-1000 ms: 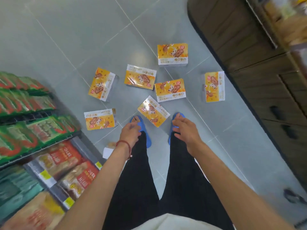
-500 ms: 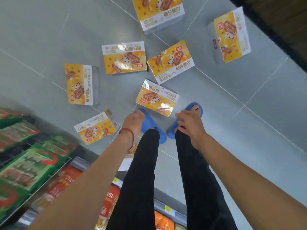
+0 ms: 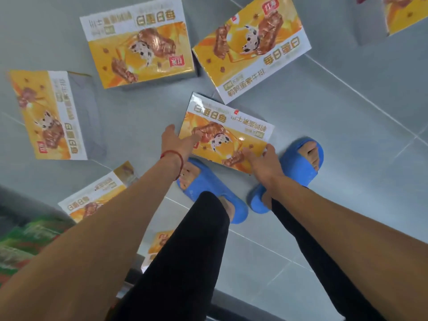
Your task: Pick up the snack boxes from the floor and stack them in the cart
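While the person is bent right down, both hands are on the nearest snack box (image 3: pixel 228 133), which lies face up on the grey tiled floor (image 3: pixel 347 126) just in front of their toes. It's a flat carton with an orange-yellow front and a white band of print along the far edge. Chocolate-coated bars and a spotted cow are pictured on it, and it's glossy enough to catch the light. Its near edge reaches the toe of the left blue slipper (image 3: pixel 208 188), and its near right corner sits just beside the right blue slipper (image 3: pixel 298 167).

The left hand (image 3: pixel 179 141), with a red string (image 3: pixel 170 153) on the wrist, lies along the box's left edge. Its fingers are fairly straight over the picture, with one digit spread off to the side. The right hand (image 3: pixel 261 162) covers the near right corner with its fingers pressed together on the face. I can't tell if they hook under the edge.

Room-wise, the far corner nearly touches the upper-right box (image 3: pixel 252 47), and the upper-middle box (image 3: pixel 141 42) is just beside that one. The left box (image 3: pixel 46 114) is well apart, with bare tile between. Another box (image 3: pixel 92 200) lies near the left forearm, close to the shelf of green packets (image 3: pixel 20 237). Plain tile runs off to the right of the feet.
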